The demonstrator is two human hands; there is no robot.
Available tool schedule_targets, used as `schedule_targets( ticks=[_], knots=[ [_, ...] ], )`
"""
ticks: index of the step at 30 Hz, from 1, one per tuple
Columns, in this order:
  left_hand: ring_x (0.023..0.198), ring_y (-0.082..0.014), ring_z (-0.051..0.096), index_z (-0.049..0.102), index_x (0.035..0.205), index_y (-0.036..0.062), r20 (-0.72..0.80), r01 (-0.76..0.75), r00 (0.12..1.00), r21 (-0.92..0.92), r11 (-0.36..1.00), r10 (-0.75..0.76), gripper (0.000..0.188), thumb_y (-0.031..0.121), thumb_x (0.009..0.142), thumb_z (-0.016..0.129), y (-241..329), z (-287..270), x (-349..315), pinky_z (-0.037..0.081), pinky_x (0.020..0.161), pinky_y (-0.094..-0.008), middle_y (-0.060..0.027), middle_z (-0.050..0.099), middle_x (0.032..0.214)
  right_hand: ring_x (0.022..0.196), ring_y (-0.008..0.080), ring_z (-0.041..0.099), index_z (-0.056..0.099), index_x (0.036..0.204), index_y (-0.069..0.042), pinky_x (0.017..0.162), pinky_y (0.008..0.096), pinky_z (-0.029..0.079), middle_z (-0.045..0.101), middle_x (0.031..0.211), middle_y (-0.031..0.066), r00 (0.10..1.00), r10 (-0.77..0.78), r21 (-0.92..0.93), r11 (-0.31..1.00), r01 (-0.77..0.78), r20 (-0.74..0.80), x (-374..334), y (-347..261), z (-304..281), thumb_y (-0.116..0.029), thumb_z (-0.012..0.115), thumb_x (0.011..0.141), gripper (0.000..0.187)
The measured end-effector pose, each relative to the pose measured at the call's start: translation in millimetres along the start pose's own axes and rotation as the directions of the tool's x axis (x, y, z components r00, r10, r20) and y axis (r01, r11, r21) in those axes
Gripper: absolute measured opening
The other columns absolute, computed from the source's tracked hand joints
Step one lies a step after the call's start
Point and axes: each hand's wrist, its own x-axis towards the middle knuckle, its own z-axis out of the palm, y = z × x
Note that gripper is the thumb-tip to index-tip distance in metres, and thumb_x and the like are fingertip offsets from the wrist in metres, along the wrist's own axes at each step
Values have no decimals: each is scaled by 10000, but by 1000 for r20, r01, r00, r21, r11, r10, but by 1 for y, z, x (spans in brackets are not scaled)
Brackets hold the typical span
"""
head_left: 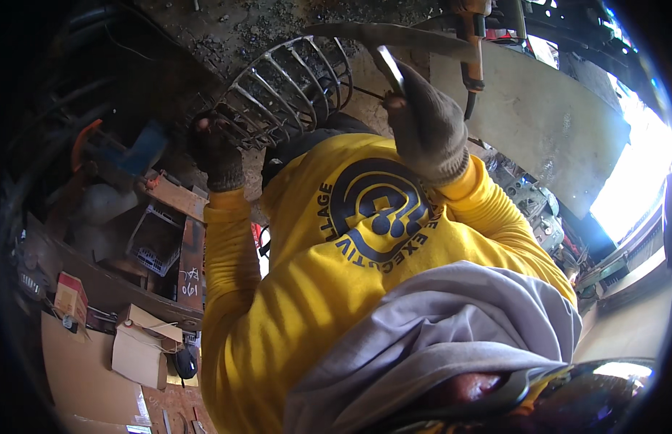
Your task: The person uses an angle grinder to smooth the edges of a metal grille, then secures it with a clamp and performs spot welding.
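At the far left, a red-and-white box [72,296] stands above a cardboard sheet [90,372], with an opened carton [139,354] just beside it. Higher up, an orange curved piece [83,145] and a blue object [146,147] sit in shadow, and below them a dark crate [156,246] rests within a brown frame [190,264]. The gloved left hand [219,148] is curled at the lower left end of a metal cage [289,90]; it is too dark to tell whether it grips the bars. The cage, curved and ribbed, lies between the two hands, near the dark trousers, with a dark surface [206,25] beyond it littered with small bits. The gloved right hand [426,126] is closed around a flat, bright-edged bar [389,70]. The bar's top meets a long, curved dark strip [394,36]; whether they are joined is unclear. The strip hides some of the surface behind it and reaches across to an orange tool [472,58]. Grey cloth [452,311] and a yellow sleeve [495,210] block the lower view. Farther right, a pale board [531,123] leans above cluttered machine parts [538,217], beside a glaring opening [636,188].
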Motion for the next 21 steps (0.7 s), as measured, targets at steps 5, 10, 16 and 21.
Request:
schedule_targets(
  ticks=[5, 10, 16, 21],
  knots=[
    [944, -202, 600, 562, 1131, 31, 72, -271, 962, 188, 944, 262, 306, 270, 942, 544, 67, 45, -17, 503, 859, -341, -84, 610, 1054, 653, 295, 648, 564, 1201, 3, 607, 341, 507, 626, 736, 151, 991, -45, -150, 987, 64, 125, -3, 20, 17, -129, 593, 874, 354],
    [934, -238, 603, 546, 1152, 30, 153, -335, 939, 225, 915, 307, 351, 284, 914, 589, 56, 32, -7, 502, 852, -382, -99, 597, 1074, 679, 331, 642, 576, 1183, -27, 612, 367, 508, 628, 762, 170, 1000, -3, 0, 1000, 3, -4, -1, 1, 3, -135, 613, 862, 340],
    [959, -262, 589, 498, 1221, 37, 139, -468, 872, 518, 716, 470, 411, 280, 906, 602, 67, 48, -22, 498, 851, -389, -118, 564, 1117, 648, 285, 647, 570, 1171, 11, 599, 344, 503, 622, 729, 143, 997, -33, -103, 994, 41, 73, -6, 17, 17, -139, 602, 879, 329],
    [980, -282, 577, 457, 1278, 42, 404, -630, 563, 774, 58, 721, 472, 277, 899, 612, 65, 45, -15, 494, 849, -395, -133, 536, 1152, 688, 327, 641, 577, 1180, -33, 613, 365, 505, 630, 766, 155, 999, -41, 12, 999, 41, -3, -1, 3, 4, -136, 605, 870, 328]
  ],
)
